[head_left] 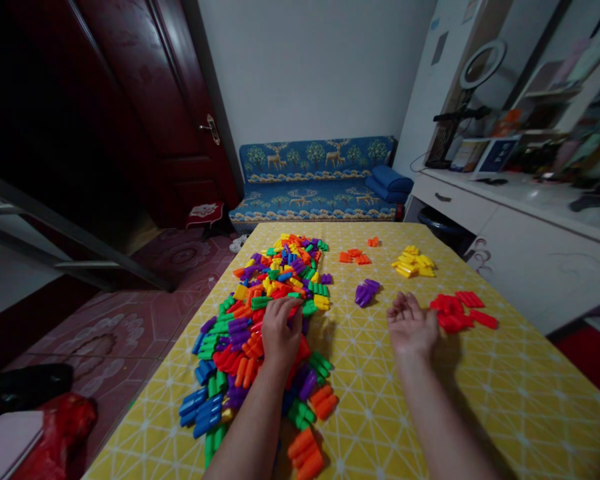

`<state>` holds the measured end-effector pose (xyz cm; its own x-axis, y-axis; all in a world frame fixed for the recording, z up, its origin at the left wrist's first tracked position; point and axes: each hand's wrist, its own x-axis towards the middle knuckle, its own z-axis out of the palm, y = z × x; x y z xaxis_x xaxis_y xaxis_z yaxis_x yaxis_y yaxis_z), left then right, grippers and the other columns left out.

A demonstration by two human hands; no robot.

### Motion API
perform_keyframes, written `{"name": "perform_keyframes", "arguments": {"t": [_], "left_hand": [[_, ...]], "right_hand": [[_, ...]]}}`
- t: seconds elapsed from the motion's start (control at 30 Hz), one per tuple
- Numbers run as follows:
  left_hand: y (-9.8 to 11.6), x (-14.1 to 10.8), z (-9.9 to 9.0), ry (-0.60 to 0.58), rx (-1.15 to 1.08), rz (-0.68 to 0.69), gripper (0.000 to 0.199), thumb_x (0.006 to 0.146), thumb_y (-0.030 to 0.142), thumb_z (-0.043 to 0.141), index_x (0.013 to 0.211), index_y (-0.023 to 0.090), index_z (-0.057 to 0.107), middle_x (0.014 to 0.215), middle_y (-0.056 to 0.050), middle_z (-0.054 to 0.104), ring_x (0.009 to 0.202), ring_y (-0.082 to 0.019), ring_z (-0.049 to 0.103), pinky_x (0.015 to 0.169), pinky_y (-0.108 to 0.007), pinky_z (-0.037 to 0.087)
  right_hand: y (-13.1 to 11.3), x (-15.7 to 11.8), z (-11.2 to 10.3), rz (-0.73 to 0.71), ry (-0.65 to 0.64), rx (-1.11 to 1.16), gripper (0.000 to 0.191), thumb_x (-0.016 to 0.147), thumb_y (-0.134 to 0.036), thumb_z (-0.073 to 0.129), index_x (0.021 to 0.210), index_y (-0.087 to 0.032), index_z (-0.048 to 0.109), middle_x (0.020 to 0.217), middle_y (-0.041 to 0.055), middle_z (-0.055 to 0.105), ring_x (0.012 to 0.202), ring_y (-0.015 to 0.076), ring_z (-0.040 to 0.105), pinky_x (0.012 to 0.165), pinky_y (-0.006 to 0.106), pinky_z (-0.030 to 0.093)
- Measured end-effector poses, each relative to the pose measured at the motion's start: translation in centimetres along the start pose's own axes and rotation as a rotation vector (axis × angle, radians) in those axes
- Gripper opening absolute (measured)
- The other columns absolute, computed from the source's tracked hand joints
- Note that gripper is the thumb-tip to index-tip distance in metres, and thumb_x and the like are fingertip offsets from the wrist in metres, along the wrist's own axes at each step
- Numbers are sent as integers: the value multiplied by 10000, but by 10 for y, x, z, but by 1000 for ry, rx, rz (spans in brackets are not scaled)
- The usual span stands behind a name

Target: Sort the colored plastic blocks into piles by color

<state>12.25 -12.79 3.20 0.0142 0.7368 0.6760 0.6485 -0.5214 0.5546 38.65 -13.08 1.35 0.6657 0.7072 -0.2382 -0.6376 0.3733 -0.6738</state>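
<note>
Multicoloured plastic blocks (239, 331) lie heaped left of centre on the yellow-patterned desk (370, 373); the left hand (281, 330) curls over them, grip unclear. The right hand (411, 327) is open, palm-up, beside red plastic blocks (450, 315), seemingly spaced to keep colours unmixed.

Glossy plastic blocks (239, 331); patterned cloth sofa cover (305, 155); shiny dark-red door (130, 80); smooth matt wall (310, 67).

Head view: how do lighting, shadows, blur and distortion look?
Head view: dim overall, upper left nearly black; soft shadow beside the right forearm; left hand and right hand slightly soft; door leaning, wide-angle style; items at right edge smeared.
</note>
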Motion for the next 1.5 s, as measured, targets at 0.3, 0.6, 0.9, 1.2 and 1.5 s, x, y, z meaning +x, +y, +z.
{"name": "perform_keyframes", "arguments": {"t": [0.3,0.6,0.9,1.2,1.5], "left_hand": [[-3,4,2,-302,388,-115,527,755,187,637,1275,261,603,1316,-120,579,1148,-339,541,918,-476,455],[-4,6,2,-225,342,-166,206,815,174,599,974,257,701,998,-70,669,954,-258,590,795,-361,425],[-9,6,2,26,-47,-135,95,865,202,552,859,200,647,844,-40,704,849,-203,648,803,-330,459],[5,0,6,-194,-335,-114,79,828,226,621,848,193,690,821,-35,730,766,-166,679,740,-281,533],[3,1,7,-258,-275,-92,76,825,228,641,826,190,706,780,-33,736,727,-166,681,703,-272,538]], "right_hand": [[44,-59,27,104,-411,-306,441,774,-607,619,908,-190,664,861,54,694,699,153,603,611,266,447],[51,-68,21,4,-613,-553,397,867,-560,559,977,-201,686,911,57,706,760,163,619,673,276,464],[48,-87,33,-51,-765,-683,372,800,-514,652,1052,-242,674,972,49,703,731,178,630,670,299,507],[56,-85,30,-57,-822,-752,418,792,-410,671,1159,-212,648,734,-4,661,579,136,568,555,259,480],[56,-81,29,-63,-734,-723,340,720,-444,726,943,-192,677,764,17,676,575,142,555,519,260,467]]}}
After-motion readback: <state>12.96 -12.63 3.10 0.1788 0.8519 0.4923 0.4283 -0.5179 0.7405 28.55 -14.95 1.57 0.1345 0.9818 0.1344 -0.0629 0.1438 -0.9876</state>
